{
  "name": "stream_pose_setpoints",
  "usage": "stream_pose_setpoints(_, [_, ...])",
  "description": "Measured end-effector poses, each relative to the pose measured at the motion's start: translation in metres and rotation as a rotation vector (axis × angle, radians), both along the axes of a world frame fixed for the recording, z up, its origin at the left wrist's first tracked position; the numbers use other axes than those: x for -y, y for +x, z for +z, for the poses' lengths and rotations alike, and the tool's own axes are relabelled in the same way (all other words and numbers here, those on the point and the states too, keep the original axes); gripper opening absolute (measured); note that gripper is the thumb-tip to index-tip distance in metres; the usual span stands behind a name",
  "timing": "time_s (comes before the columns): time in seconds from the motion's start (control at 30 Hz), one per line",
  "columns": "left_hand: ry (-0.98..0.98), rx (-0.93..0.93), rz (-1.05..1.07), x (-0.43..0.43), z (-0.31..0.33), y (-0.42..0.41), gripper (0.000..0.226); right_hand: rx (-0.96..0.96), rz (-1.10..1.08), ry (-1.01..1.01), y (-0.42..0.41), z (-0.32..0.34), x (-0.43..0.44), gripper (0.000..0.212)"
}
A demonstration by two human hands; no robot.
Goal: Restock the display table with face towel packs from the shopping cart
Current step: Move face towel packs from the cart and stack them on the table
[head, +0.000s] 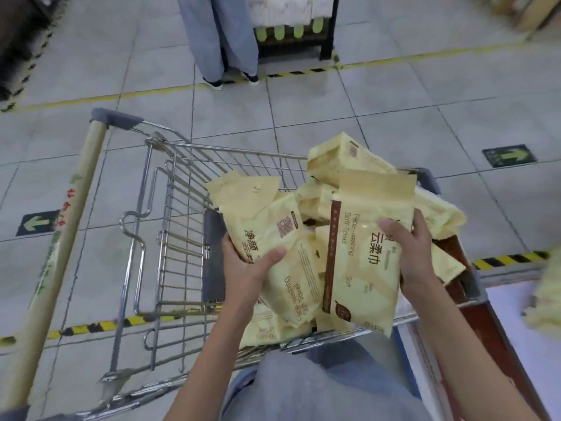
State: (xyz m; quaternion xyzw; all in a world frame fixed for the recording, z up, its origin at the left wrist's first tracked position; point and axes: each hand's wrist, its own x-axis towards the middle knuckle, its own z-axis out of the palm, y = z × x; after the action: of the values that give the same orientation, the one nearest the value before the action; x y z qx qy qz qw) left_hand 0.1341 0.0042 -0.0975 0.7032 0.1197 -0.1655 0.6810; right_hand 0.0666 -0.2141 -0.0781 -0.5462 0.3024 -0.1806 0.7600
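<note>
- Over the cart, head view: a silver wire shopping cart (182, 208) with grey corner bumpers fills the middle, and its tan handle bar (60, 226) runs down the left side, lower end cut off by the frame.
- Room to the left and beyond: open grey tiled floor (379, 95), with yellow-and-black hazard tape (100, 326) passing under the cart.
- It's tight on the right, where the cart's rim sits just beside a white-topped display table with a dark red edge (513, 317), mostly cut off.
- A blurred pale yellow pack (546, 302) lies on that table at the frame's right edge, only partly in view.
- On the far side, a second person in blue-grey trousers (218, 34) stands by a dark-framed stand (328, 25); only the legs show.
- A heap of pale yellow plastic face towel packs (343, 159) is piled above the rim at the cart's right end, the lower ones hidden.
- The left hand (246, 265) grips a pale yellow pack with a square code (273, 235), thumb across its front, fingers hidden underneath.
- The right hand (409, 247) grips a pale yellow pack with a brown stripe (364, 268), thumb on the print, fingers wrapped behind its right edge.
- Both held packs are over the heap; whether they touch it, can't tell.
- Bare forearms reach up from the bottom edge, angled toward each other.
</note>
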Motion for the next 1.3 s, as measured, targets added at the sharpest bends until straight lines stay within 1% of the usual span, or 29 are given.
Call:
stream_pose_setpoints(0.1, [-0.047, 0.004, -0.128, -0.012, 0.002, 0.002, 0.107, -0.021, -0.089, 0.009, -0.021, 0.0, -0.018, 0.043])
stream_pose_setpoints(0.23, [-0.105, 0.014, -0.291, -0.024, 0.008, 0.001, 0.107, -0.062, -0.228, 0.032, -0.056, 0.0, -0.043, 0.062])
stream_pose_setpoints(0.27, [-0.113, 0.014, -0.339, -0.024, 0.009, -0.001, 0.107, -0.068, -0.28, 0.034, -0.067, 0.0, -0.05, 0.063])
stream_pose_setpoints(0.4, [-0.128, -0.019, -0.506, -0.02, 0.012, -0.012, 0.1, -0.088, -0.445, 0.047, -0.106, 0.004, -0.073, 0.053])
stream_pose_setpoints(0.47, [-0.139, -0.037, -0.594, -0.015, 0.013, -0.023, 0.104, -0.115, -0.524, 0.037, -0.13, 0.006, -0.085, 0.046])
stream_pose_setpoints(0.6, [-0.124, -0.048, -0.791, 0.004, 0.016, -0.048, 0.111, -0.14, -0.71, 0.042, -0.18, 0.01, -0.106, 0.047])
stream_pose_setpoints(0.73, [-0.108, -0.038, -0.991, 0.023, 0.015, -0.083, 0.109, -0.145, -0.917, 0.069, -0.234, 0.005, -0.128, 0.042])
stream_pose_setpoints(0.87, [-0.113, -0.034, -1.186, 0.038, 0.013, -0.13, 0.106, -0.145, -1.123, 0.089, -0.297, -0.003, -0.159, 0.035])
stream_pose_setpoints(0.97, [-0.094, -0.023, -1.33, 0.042, 0.011, -0.177, 0.096, -0.139, -1.257, 0.127, -0.348, -0.011, -0.189, 0.04])
stream_pose_setpoints(1.1, [-0.054, -0.038, -1.518, 0.039, 0.007, -0.25, 0.093, -0.161, -1.433, 0.137, -0.412, -0.016, -0.24, 0.046])
stream_pose_setpoints(1.23, [-0.03, -0.04, -1.719, 0.026, 0.007, -0.334, 0.109, -0.196, -1.635, 0.141, -0.469, -0.022, -0.3, 0.04])
stream_pose_setpoints(1.3, [-0.023, -0.049, -1.817, 0.018, 0.004, -0.374, 0.106, -0.21, -1.739, 0.16, -0.494, -0.03, -0.33, 0.041])
